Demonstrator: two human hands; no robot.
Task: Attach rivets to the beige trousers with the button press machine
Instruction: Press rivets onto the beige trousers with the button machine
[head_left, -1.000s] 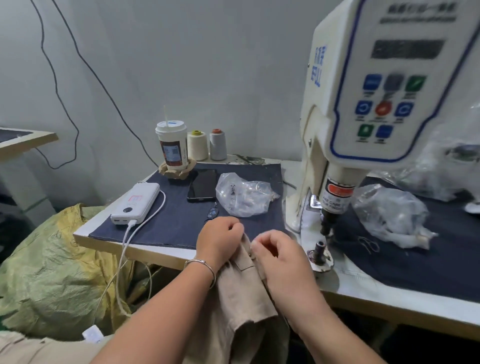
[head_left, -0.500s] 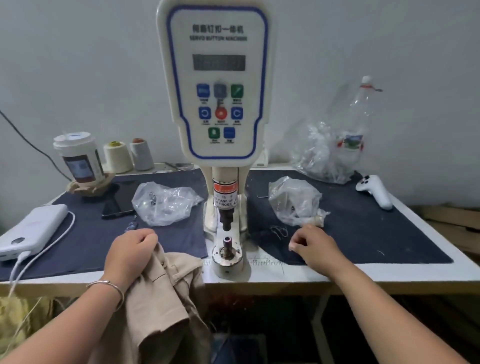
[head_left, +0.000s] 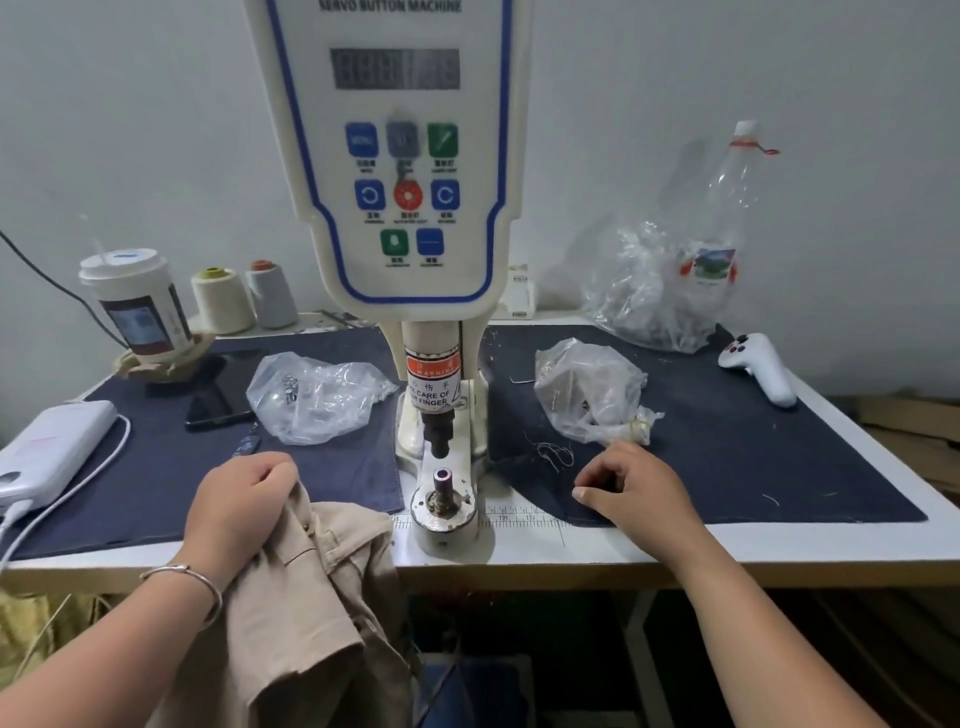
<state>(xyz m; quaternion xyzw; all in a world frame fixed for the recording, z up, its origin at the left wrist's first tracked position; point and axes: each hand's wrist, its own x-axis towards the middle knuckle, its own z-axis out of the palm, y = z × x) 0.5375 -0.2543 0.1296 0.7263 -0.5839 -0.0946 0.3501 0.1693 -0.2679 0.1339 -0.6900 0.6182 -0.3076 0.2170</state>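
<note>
- The left hand grips the beige trousers at the front edge of the bench; its fingers are curled tight around a bunch of the cloth.
- The trousers hang down from this hand over the bench edge, just left of the button press machine. Only the top corner of the cloth lies on the bench.
- The right hand rests on the dark mat at the right side of the machine. Its fingers are curled inward with the thumb against them; if they pinch a small thing, I cannot tell.
- The lower die of the machine stands free between the two hands, and the punch above it is apart from it.
- A clear plastic bag lies just behind the right hand, and some loose threads lie on the mat near it.
- A second plastic bag with small metal pieces lies on the left mat, behind the left hand.
- Further left are a phone, a white power bank with its cable, a paper cup and two thread cones.
- At the far right lie a white controller, a bigger plastic bag and a clear bottle.
- The left wrist wears a metal bangle.
</note>
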